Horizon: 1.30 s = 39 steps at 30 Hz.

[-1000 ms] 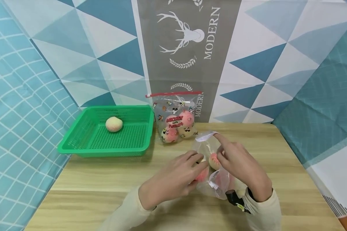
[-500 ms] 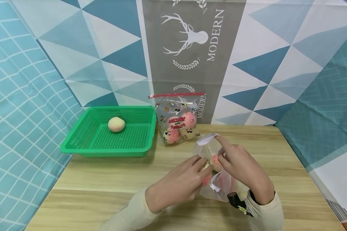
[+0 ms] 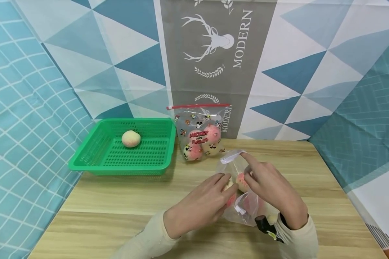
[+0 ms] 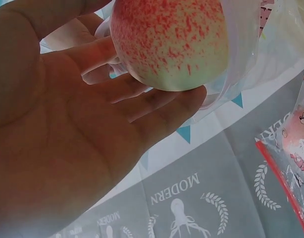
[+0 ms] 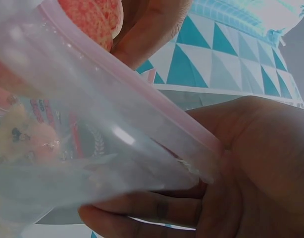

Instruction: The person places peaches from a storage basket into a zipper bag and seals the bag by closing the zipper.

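In the head view my left hand holds a red-and-cream peach at the mouth of a clear zip bag. The left wrist view shows the fingers bent round the underside of that peach, with the bag's edge beside it. My right hand grips the rim of the same bag, its index finger hooked at the far white strip. Another peach shows inside the bag, between the hands. Further pink shapes blur through the plastic below, partly covered by the right hand.
Behind the hands stands a printed bag with a red slider, holding several peaches. To the left sits a green plastic basket with one peach in it. Everything rests on a wooden table against a patterned cloth.
The left hand with its peach has shifted slightly right, closer to the right hand. The head view has moved a little; the right hand keeps its hold on the bag.
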### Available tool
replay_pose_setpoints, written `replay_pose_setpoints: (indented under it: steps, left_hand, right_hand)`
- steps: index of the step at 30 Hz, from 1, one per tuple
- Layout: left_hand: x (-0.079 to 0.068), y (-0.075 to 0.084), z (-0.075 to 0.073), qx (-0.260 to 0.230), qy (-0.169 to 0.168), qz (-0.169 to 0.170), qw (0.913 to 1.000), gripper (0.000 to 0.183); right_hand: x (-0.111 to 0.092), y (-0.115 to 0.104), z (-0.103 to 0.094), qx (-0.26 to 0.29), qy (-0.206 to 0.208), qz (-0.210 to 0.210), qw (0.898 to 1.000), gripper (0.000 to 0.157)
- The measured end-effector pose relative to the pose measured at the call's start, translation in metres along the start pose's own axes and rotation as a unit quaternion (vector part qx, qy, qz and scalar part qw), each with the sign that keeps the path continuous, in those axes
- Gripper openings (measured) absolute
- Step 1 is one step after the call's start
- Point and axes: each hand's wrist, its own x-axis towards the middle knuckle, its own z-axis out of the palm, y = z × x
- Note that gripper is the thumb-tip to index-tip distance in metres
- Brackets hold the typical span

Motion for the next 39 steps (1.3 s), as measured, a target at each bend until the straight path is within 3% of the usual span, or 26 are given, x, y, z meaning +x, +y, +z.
replay_pose_setpoints:
  steps: [12,21,25,32,39]
  left_hand:
    - [-0.002,-0.001,-0.002,0.006,-0.032,-0.021,0.9993,0.059]
    - [-0.008,-0.007,-0.011,-0.020,-0.059,-0.050,0.9968,0.058]
    - [-0.008,-0.007,-0.014,-0.026,-0.074,-0.058,0.9952,0.055]
    - [-0.010,-0.004,-0.017,0.007,-0.067,-0.060,0.9959,0.050]
    - [-0.012,-0.002,-0.021,0.013,-0.083,-0.072,0.9939,0.048]
  right_hand:
    - [-0.001,-0.001,-0.002,-0.003,0.013,-0.004,1.000,0.052]
    - [0.000,0.000,-0.004,-0.009,0.012,0.008,1.000,0.054]
    - [-0.001,0.001,-0.006,-0.020,0.022,0.014,0.999,0.054]
    - [-0.002,0.002,-0.009,-0.046,0.052,0.028,0.997,0.053]
    - [-0.004,0.002,-0.012,-0.070,0.081,0.017,0.994,0.046]
